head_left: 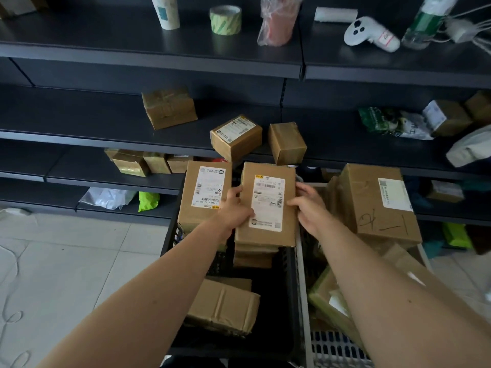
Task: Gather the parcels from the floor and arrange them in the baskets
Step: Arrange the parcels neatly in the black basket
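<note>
A flat brown parcel (267,200) with a white label lies on top of a stack of parcels inside the black basket (285,301). My left hand (235,208) grips its left edge, thumb on top. My right hand (309,205) holds its right edge with curled fingers. Another labelled parcel (203,196) stands beside it on the left in the same basket, and a creased box (223,305) lies lower at the near end. The white basket (303,282) on the right holds a large box (380,200) with pen marks and several other parcels.
Dark shelves (79,118) run behind the baskets, carrying small boxes (235,136), a tape roll (225,19), a cup, a bottle and a white controller (370,34). Plastic bags lie on the lowest shelf. Pale tiled floor (66,261) stretches to the left.
</note>
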Tool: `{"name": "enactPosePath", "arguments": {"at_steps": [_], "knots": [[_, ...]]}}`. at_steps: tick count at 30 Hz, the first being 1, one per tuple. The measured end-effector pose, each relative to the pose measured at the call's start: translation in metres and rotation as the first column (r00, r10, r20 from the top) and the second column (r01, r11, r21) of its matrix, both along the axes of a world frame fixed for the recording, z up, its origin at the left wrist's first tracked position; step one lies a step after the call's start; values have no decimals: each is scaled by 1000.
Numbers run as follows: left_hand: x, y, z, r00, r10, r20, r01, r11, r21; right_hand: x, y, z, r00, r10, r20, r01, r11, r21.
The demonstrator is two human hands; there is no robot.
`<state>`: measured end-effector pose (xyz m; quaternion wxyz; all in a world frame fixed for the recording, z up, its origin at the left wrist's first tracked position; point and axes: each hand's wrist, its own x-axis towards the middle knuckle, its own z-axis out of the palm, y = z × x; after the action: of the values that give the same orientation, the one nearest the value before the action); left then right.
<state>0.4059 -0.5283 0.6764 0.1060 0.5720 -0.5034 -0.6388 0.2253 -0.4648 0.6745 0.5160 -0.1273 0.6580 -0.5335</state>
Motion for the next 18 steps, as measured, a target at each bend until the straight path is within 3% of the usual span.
{"name": "enactPosePath", "arguments": {"at_steps": [3, 7, 12, 18], "knots": [[-2, -3, -19, 992, -60, 114, 71, 993, -97, 16, -13, -20, 994, 105, -39, -102, 991, 84], [-9, 10, -35, 952, -199, 233, 211, 977, -25, 35, -21, -39, 912, 359, -196, -292, 907, 305], [11, 16, -38, 959, -203, 196, 252, 927, -277, 35, -22, -42, 918, 343, -199, -278, 915, 293], [57, 15, -33, 991, -110, 75, 128, 943, -307, 59, -7, -50, 910, 244, -335, -138, 940, 311]]}}
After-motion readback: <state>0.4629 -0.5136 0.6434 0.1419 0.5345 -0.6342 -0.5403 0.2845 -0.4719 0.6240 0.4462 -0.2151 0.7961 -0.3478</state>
